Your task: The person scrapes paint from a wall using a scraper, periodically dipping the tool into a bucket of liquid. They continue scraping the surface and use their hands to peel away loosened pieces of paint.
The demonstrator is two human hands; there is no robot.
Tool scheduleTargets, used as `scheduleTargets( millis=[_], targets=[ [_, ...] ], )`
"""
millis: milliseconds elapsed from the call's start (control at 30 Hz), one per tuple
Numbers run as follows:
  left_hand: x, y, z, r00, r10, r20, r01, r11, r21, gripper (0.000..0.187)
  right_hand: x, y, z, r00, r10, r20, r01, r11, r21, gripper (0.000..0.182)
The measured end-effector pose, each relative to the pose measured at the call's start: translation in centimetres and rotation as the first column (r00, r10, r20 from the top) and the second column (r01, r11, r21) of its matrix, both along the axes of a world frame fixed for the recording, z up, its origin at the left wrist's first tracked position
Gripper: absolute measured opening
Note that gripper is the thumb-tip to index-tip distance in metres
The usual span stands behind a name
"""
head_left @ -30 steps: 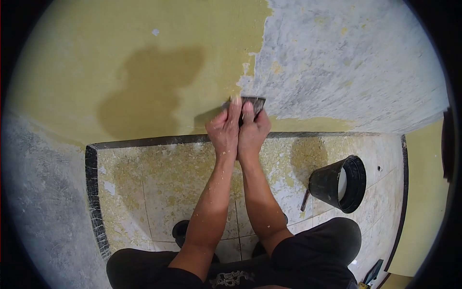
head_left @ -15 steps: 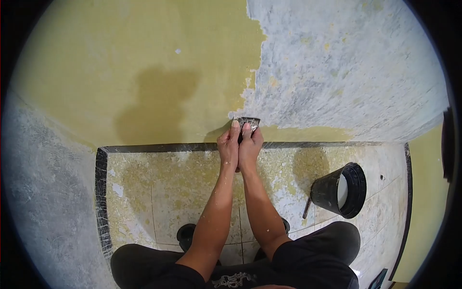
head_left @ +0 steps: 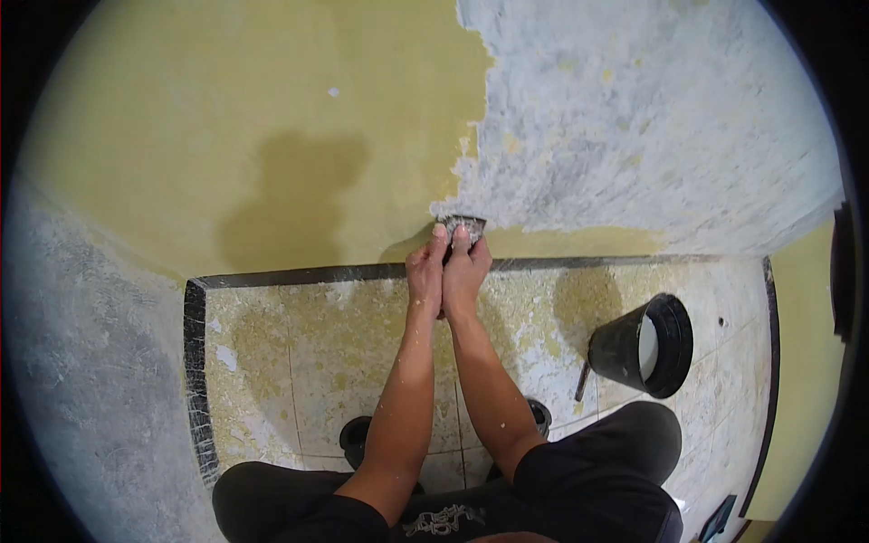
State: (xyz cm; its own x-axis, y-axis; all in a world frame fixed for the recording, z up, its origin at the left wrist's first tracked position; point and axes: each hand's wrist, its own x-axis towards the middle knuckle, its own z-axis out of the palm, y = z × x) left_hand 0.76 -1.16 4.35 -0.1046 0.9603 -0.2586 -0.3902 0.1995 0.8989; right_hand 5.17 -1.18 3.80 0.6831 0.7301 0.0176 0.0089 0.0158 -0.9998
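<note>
Both hands are closed side by side around a paint scraper (head_left: 470, 223), thumbs laid along its blade. My left hand (head_left: 425, 267) wraps it from the left, and my right hand (head_left: 464, 271) from the right; the handle is mostly hidden by the palms. The blade's edge meets the wall (head_left: 579, 127) low down, at the ragged border between the yellow-green paint (head_left: 389, 118) and the bared grey-white surface. Pale flakes cling to the blade, and small bits of paint stick to my forearms.
A black bucket (head_left: 625, 353) with whitish contents lies tilted at the right, near a small stick-like piece (head_left: 582, 382). Paint flakes (head_left: 344, 330) litter the tiled floor. A black skirting strip (head_left: 317, 276) runs along the wall's foot. A grey wall (head_left: 90, 353) stands at the left.
More pale debris shows on the scraper blade. The hands and scraper stay at nearly the same spot on the wall, while the view has shifted slightly.
</note>
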Motion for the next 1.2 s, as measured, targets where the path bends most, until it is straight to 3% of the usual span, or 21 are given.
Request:
scheduleTargets(
  millis=[100, 167, 200, 233, 300, 333, 367, 433, 500, 567, 700, 833, 900, 1000, 1133, 1200],
  targets=[
    [-1.1, -0.1, -0.6, 0.995, -0.099, 0.018, 0.099, 0.995, -0.009, 0.046, -0.5, -0.1, -0.5, 1.0, -0.008, -0.011, 0.008, 0.999, 0.051, 0.025],
    [-1.6, -0.1, 0.5, 0.969, -0.189, -0.159, 0.173, 0.979, -0.109, 0.06, -0.7, 0.7, -2.7, 0.976, 0.102, -0.19, -0.074, 0.986, 0.148, 0.024],
    [-1.7, 0.1, -1.3, 0.934, -0.232, -0.271, 0.186, 0.965, -0.185, 0.072, -0.5, 0.3, -3.1, 0.984, 0.108, -0.144, -0.099, 0.993, 0.067, 0.024],
    [-1.7, -0.2, -1.8, 0.933, -0.233, -0.276, 0.185, 0.964, -0.189, 0.072, -0.4, -0.2, -3.9, 0.983, 0.108, -0.15, -0.099, 0.993, 0.064, 0.024],
    [-1.1, -0.6, -2.7, 0.908, -0.316, -0.275, 0.249, 0.935, -0.252, 0.071, 0.2, -0.6, -5.6, 0.915, 0.134, -0.38, -0.127, 0.991, 0.044, 0.022],
    [-0.4, -0.8, -3.6, 0.943, -0.289, -0.164, 0.244, 0.938, -0.247, 0.069, 0.6, -0.8, -6.1, 0.886, 0.199, -0.418, -0.16, 0.979, 0.126, 0.021],
    [0.3, -1.0, -4.4, 0.942, -0.291, -0.165, 0.246, 0.937, -0.247, 0.069, 1.2, -1.0, -6.5, 0.887, 0.197, -0.419, -0.158, 0.979, 0.127, 0.021],
    [1.4, -1.7, -4.8, 0.982, -0.131, -0.134, 0.123, 0.99, -0.069, 0.066, 2.2, -1.7, -5.1, 0.876, 0.363, -0.319, -0.313, 0.929, 0.198, 0.02],
    [2.6, -2.1, -5.1, 0.993, -0.085, -0.076, 0.083, 0.996, -0.034, 0.064, 3.5, -2.1, -3.9, 0.876, 0.404, -0.265, -0.36, 0.911, 0.199, 0.019],
    [3.3, -2.1, -5.8, 0.992, -0.09, -0.085, 0.085, 0.995, -0.058, 0.065, 4.3, -2.2, -3.3, 0.921, 0.366, -0.133, -0.353, 0.929, 0.11, 0.018],
    [3.4, -1.7, -5.4, 0.962, -0.215, -0.168, 0.194, 0.972, -0.136, 0.069, 4.6, -1.2, -5.4, 0.958, 0.259, -0.125, -0.236, 0.956, 0.171, 0.024],
    [3.6, -1.5, -5.8, 0.965, -0.215, -0.151, 0.188, 0.966, -0.175, 0.071, 4.9, -0.7, -6.5, 0.968, 0.23, -0.099, -0.219, 0.969, 0.11, 0.024],
    [3.8, -1.6, -5.5, 0.974, -0.225, -0.038, 0.215, 0.96, -0.181, 0.074, 5.1, -0.7, -6.3, 0.971, 0.223, -0.085, -0.215, 0.972, 0.097, 0.023],
    [3.8, -1.3, -6.0, 0.968, -0.251, -0.021, 0.242, 0.95, -0.195, 0.076, 5.1, -0.2, -6.3, 0.984, 0.178, 0.017, -0.179, 0.984, 0.028, 0.022],
    [4.3, -0.8, -7.9, 0.965, -0.263, 0.015, 0.261, 0.947, -0.188, 0.077, 5.6, -0.6, -5.1, 0.982, 0.191, 0.015, -0.19, 0.981, -0.051, 0.021],
    [4.6, -1.2, -7.0, 0.963, -0.243, 0.117, 0.265, 0.93, -0.256, 0.076, 5.8, -0.8, -4.1, 0.975, 0.22, 0.02, -0.218, 0.973, -0.07, 0.02]
  ],
)
